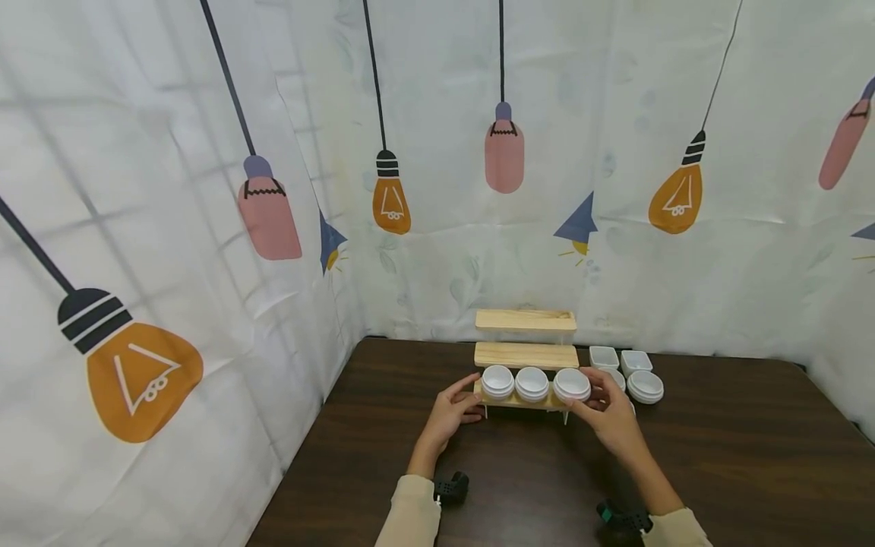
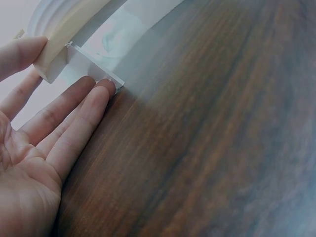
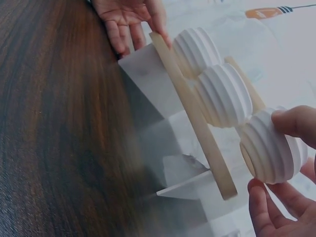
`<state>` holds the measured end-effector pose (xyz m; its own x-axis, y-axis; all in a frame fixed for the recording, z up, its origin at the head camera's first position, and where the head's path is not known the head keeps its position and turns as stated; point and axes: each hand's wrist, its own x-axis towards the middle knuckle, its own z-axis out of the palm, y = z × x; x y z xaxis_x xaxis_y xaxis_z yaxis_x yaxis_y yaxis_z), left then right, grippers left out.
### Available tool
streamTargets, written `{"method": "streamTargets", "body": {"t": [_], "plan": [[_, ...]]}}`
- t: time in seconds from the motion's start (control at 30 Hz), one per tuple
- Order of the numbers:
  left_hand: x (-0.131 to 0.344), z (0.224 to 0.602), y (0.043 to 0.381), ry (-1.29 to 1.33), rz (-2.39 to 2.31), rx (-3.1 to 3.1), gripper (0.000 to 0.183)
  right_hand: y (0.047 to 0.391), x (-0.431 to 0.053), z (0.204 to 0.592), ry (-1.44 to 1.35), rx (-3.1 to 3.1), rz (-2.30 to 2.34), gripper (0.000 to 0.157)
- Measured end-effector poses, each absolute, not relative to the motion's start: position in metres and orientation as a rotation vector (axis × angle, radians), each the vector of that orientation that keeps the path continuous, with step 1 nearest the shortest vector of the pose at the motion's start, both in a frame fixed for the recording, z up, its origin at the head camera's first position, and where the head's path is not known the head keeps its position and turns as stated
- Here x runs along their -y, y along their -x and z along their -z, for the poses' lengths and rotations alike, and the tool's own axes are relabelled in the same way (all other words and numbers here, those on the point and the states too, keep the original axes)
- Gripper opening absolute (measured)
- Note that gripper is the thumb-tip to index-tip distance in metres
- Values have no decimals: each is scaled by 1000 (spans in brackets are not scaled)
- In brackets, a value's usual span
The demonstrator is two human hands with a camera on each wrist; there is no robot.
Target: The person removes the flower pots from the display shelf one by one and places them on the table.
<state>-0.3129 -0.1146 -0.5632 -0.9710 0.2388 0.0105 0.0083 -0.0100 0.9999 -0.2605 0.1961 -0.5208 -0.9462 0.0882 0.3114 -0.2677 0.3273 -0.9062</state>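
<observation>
While your right hand pinches the nearest white bowl between thumb and fingers, your left hand grips the left end of the wooden stand, lower centre of frame. Stand's long axis: left to right; pale planks. Bowl: round, ribbed sides, mouth upward, at lowest tier's right end. Two similar bowls sit left of it.

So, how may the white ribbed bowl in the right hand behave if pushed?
The white ribbed bowl seems stiff: its wall shows no bend where the right hand pinches it. Its round outline suggests it might roll if tipped over.
</observation>
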Motion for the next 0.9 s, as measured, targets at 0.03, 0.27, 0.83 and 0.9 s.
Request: {"method": "streamTargets", "body": {"t": [0.03, 0.27, 0.83, 0.9], "plan": [[115, 563, 313, -264, -2106, -2089, 51, 261, -196, 520, -161, 2296, -1656, 60], [115, 561, 314, -258, -2111, -2087, 52, 262, -200, 512, -159, 2275, -1691, 61], [116, 564, 314, -268, -2110, -2075, 52, 256, -211, 507, -117, 2298, -1684, 62], [116, 564, 314, -266, -2110, -2074, 52, 257, -213, 505, -110, 2304, -1684, 63]]}}
